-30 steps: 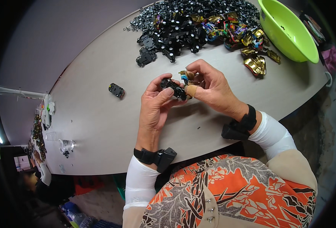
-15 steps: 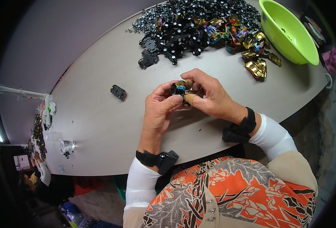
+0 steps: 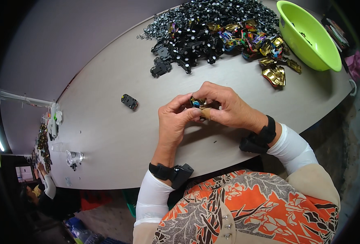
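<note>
Between my two hands, above the near part of the table, is a small toy car [image 3: 196, 103] with dark and blue parts showing. My left hand [image 3: 174, 118] closes on its left side, thumb and fingers pressed to it. My right hand [image 3: 228, 106] grips the other side, with a tan wrap on the thumb. The fingers cover most of the car. To the left, apart from my hands, a black toy car [image 3: 129, 101] lies on the grey table [image 3: 106, 138].
A heap of black car bases [image 3: 196, 42] lies at the far side, with shiny gold and coloured car shells [image 3: 274, 75] beside it. Small metal-looking parts [image 3: 237, 12] spread behind. A lime-green basin [image 3: 310, 38] stands at far right. A clear cup [image 3: 73, 157] and a co-worker [image 3: 41, 187] are at left.
My fingers have closed further around the toy car, so less of it shows. My right fingers have come down nearer the left ones. The view has shifted slightly.
</note>
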A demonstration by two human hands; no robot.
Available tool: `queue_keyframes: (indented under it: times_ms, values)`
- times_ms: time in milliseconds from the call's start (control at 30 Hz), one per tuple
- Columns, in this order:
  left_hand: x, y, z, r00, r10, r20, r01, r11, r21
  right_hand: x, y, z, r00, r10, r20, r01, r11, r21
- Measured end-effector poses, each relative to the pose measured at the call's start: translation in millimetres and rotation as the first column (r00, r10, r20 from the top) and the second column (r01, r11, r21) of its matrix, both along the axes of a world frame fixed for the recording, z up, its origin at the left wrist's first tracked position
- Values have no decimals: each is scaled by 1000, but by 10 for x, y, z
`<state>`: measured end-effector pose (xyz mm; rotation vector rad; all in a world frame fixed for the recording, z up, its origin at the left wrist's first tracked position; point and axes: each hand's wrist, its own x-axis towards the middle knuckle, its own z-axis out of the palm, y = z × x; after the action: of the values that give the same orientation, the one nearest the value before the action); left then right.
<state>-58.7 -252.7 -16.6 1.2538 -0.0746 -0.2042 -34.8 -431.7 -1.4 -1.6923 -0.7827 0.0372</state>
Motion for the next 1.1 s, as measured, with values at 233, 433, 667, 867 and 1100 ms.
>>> queue_keyframes:
  times_ms: [233, 433, 667, 867, 1100]
  values:
    - [-10, -46, 41, 978, -52, 202, 2, 971, 239, -41, 33, -26, 995, -97, 35, 96, 995, 26]
    - [-95, -79, 89, 984, -119, 133, 57, 916, 397, -26, 28, -80, 979, -186, 81, 184, 983, 23]
    - [-33, 45, 144, 992, -120, 44, 113, 985, 133, -13, 11, -37, 986, -21, -163, 44, 990, 136]
    - [-22, 82, 117, 987, -102, -123, 103, 995, 2, 70, -172, 69, 859, 187, -476, -75, 967, 245]
    - [-34, 30, 90, 981, -144, -132, 154, 986, 67, 94, -172, -23, 868, 233, -439, -201, 972, 118]
